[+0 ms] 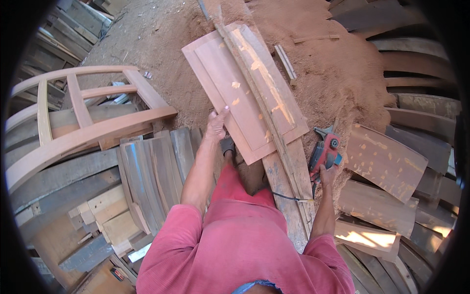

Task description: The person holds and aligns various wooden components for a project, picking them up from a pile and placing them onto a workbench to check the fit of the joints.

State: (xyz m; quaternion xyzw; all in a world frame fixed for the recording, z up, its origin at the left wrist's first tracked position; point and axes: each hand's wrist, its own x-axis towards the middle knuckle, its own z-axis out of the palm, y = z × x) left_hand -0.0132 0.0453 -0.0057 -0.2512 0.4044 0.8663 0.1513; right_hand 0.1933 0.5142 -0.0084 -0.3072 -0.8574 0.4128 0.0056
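A wooden panel [223, 81] with a raised middle and pale yellow patches lies at a slant in front of me. My left hand [217, 123] grips its left edge, thumb on top; the other fingers are partly hidden. A long thin wooden strip [267, 110] runs lengthwise across the panel and on toward me over a plank [278, 171]. To the right of the panel, my right hand [327, 174] is closed round the handle of a red and black electric hand planer [319, 152] with a blue part. The planer is apart from the panel.
A wooden frame [81, 128] stands at the left above stacked boards [152, 171]. Several patched panels [384, 159] lie at the right, with curved boards [416, 61] beyond. Sawdust [342, 73] covers the ground ahead. A black cord [286, 197] crosses the plank near me.
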